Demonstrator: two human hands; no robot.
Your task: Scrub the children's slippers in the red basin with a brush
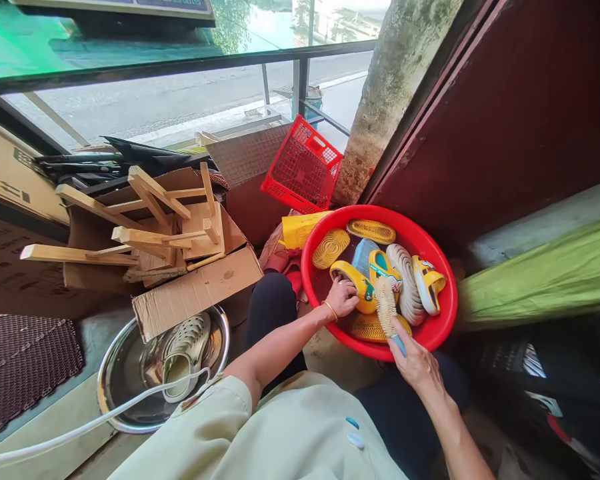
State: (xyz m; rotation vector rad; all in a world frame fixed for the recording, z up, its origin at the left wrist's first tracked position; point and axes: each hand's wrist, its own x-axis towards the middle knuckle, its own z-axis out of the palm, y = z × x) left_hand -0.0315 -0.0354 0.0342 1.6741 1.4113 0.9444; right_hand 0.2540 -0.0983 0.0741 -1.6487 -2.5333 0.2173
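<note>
A red basin (380, 212) in front of me holds several clogs in yellow, grey and blue, some with their soles up. My left hand (343, 298) is closed on the near edge of a yellow clog (364, 293) with cartoon decorations; its fingertips are partly hidden by the shoe. Gripped by its blue handle, a scrub brush (385, 299) with pale bristles is in my right hand (416, 363), just right of that clog. Beside the brush lie a grey clog (407, 283), sole up, and a yellow-and-white clog (429, 285). A yellow sole (373, 327) shows under my hands.
On the left, a metal basin (225, 347) holds a pale clog (187, 350), with a white hose (95, 425) across it. Wooden stools (170, 227) sit in a cardboard box (197, 290). A red crate (305, 167) leans beyond the basin; green fabric (545, 273) hangs at right.
</note>
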